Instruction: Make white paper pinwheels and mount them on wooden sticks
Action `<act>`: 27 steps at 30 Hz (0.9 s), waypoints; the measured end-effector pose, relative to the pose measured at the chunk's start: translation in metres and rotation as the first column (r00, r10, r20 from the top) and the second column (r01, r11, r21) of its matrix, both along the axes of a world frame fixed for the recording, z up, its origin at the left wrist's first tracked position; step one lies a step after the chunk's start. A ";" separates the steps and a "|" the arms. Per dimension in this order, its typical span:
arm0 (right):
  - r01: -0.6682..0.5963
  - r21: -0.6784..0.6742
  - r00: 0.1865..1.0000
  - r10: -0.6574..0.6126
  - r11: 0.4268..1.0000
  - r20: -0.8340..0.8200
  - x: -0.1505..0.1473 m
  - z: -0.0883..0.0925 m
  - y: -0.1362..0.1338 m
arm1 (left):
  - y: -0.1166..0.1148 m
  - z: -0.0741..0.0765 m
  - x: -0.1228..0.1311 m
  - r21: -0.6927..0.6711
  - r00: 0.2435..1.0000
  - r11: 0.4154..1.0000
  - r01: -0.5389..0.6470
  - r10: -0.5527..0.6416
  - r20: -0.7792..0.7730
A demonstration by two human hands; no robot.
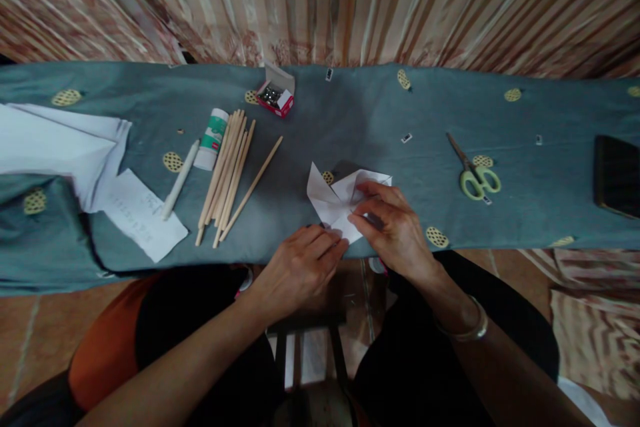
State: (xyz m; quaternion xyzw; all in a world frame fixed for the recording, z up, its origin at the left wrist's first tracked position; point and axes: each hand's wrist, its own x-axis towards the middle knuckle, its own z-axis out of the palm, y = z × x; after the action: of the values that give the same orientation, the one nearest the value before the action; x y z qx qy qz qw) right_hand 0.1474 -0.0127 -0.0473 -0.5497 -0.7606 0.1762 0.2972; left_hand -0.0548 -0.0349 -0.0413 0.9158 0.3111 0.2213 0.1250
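A white paper pinwheel (320, 196), with pointed flaps folded in toward its middle, lies at the front edge of the cloth-covered table. My left hand (303, 265) grips its near edge, fingers together on top; the underside of the grip is hidden. Thumb and fingers of my right hand (397, 227) pinch a folded flap near the paper's centre. What exactly sits between those fingertips is partly covered by the hand. To the left of the pinwheel rests one loose wooden stick (253, 187).
Several wooden sticks (225, 177) lie beside a glue stick (212, 139) and a white candle-like rod (181, 180). Behind stands an open red box (276, 97) of small metal pieces. White sheets (55, 147) are far left; green-handled scissors (477, 177) and a dark phone (616, 175) are right.
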 end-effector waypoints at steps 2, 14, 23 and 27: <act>0.004 0.001 1.000 -0.004 1.000 -0.002 0.000 0.000 0.000 | 0.000 0.000 0.000 -0.006 1.000 1.000 0.002 -0.002 -0.005; 0.007 -0.014 1.000 -0.007 1.000 -0.011 0.001 -0.001 0.000 | 0.000 0.001 0.001 0.010 1.000 1.000 0.008 -0.008 0.001; -0.029 0.021 0.999 0.029 0.999 0.015 0.000 -0.001 -0.003 | 0.000 0.001 0.001 -0.002 1.000 1.000 0.008 -0.008 0.005; -0.037 0.052 0.999 0.036 0.998 0.023 -0.001 -0.002 -0.006 | 0.000 0.001 0.000 -0.005 1.000 1.000 0.002 -0.002 0.000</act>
State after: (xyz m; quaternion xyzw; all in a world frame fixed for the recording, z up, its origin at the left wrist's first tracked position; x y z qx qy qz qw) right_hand 0.1462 -0.0186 -0.0495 -0.5297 -0.7781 0.1555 0.2998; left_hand -0.0543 -0.0352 -0.0401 0.9158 0.3107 0.2203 0.1277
